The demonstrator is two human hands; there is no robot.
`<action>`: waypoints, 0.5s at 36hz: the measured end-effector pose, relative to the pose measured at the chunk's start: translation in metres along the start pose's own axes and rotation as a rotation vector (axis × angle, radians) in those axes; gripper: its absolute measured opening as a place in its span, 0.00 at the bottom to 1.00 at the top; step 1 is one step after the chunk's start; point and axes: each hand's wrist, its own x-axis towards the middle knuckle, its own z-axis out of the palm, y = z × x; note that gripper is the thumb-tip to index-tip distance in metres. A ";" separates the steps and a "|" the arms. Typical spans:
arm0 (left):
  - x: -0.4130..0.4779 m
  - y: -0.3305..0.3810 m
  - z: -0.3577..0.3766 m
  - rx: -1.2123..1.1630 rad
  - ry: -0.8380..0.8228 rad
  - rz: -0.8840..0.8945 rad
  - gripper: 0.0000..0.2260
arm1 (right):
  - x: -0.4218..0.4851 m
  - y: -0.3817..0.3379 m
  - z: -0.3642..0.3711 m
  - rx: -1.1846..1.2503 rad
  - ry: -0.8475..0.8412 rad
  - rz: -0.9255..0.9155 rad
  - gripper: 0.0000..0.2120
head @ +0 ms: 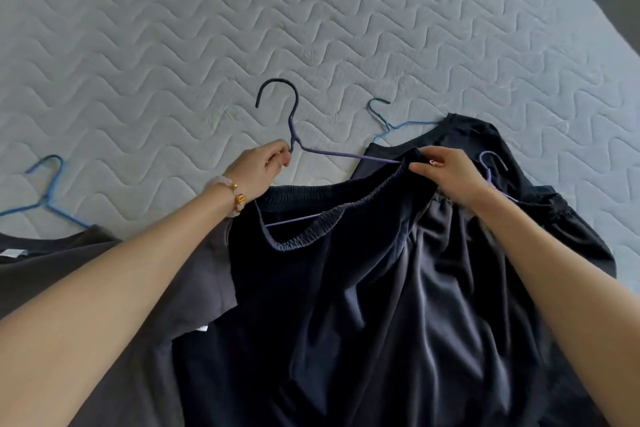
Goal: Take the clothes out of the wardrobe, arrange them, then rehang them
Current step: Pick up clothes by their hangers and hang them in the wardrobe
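A dark navy skirt (363, 288) with an elastic waistband lies spread over the bed in front of me. A purple hanger (294, 135) with a dark hook passes through its waistband. My left hand (263, 166) grips the hanger at its neck, just below the hook. My right hand (446, 173) pinches the waistband at the hanger's right end. The hanger's lower bar shows inside the waist opening.
A grey quilted mattress (311, 28) fills the view. A dark grey shirt (69, 270) on a blue hanger (48, 191) lies at the left. Behind the skirt at the right lie a black garment (485, 139) on a blue hanger (384, 118) and another purple hanger (491, 166).
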 end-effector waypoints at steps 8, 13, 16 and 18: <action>-0.005 -0.002 0.006 0.065 -0.081 -0.050 0.11 | -0.004 0.009 0.006 -0.187 -0.030 0.024 0.05; -0.009 -0.020 -0.002 0.020 -0.160 -0.158 0.06 | -0.002 0.016 0.019 -0.174 0.103 0.017 0.03; -0.016 -0.034 -0.011 0.054 -0.169 -0.189 0.06 | 0.000 0.023 0.017 -0.147 0.137 0.055 0.04; -0.022 -0.043 -0.015 0.064 -0.157 -0.210 0.06 | 0.001 0.027 0.016 -0.156 0.153 0.068 0.07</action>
